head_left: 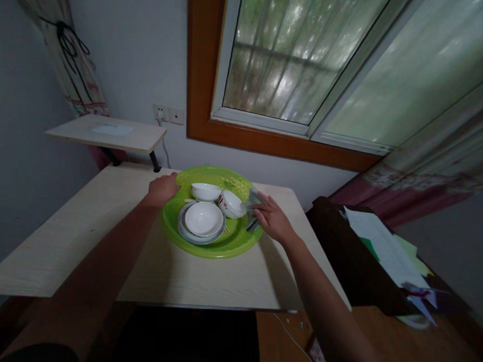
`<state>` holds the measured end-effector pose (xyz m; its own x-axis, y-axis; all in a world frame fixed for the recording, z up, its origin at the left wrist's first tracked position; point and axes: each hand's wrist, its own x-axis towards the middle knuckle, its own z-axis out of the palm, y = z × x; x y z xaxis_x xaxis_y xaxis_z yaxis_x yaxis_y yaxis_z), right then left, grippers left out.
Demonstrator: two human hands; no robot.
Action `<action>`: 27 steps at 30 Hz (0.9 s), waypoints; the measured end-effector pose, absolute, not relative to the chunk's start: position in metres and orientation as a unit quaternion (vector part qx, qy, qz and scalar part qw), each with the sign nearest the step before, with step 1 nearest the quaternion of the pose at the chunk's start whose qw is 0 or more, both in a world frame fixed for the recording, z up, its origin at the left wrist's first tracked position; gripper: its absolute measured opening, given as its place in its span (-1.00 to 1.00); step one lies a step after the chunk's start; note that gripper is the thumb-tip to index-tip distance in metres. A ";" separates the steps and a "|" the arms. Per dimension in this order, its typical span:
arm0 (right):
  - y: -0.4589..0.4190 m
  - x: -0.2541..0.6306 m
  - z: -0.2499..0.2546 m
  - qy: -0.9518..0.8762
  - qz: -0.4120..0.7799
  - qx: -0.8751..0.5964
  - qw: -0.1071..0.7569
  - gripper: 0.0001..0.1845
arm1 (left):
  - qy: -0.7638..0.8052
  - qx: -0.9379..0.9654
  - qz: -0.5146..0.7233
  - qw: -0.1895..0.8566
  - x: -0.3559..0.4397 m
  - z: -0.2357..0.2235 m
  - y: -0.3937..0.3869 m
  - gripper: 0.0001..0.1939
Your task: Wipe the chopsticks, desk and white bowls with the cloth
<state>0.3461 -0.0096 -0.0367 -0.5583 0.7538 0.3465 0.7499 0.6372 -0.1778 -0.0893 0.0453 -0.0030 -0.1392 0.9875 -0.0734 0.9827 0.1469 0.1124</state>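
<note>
A round green plastic tray [189,249] with a raised rim rests on the light wooden table. My left hand [164,190] is closed on its left rim, fingertips partly hidden. At the right rim, my right hand [275,219] has its fingers on a crumpled grey cloth [255,199] hanging just inside the tray. A white bowl [204,220] sits on a grey-edged plate [187,235] at the front. Behind it stands another white bowl [205,192]; a patterned bowl [231,205] leans tilted beside that one. Chopsticks [227,230] show partly under the plate.
The table [215,287] carries a small raised shelf [134,137] at the back left. Wall sockets [168,114] with a plugged cable are behind. To the right stands a dark cabinet [335,251] with papers [384,242]. A window [296,65] fills the back wall.
</note>
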 end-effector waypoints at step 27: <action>0.037 0.305 -0.007 -0.892 -0.035 -0.446 -0.063 -0.73 | 0.763 0.640 0.037 0.084 -0.082 -0.007 0.043 -0.36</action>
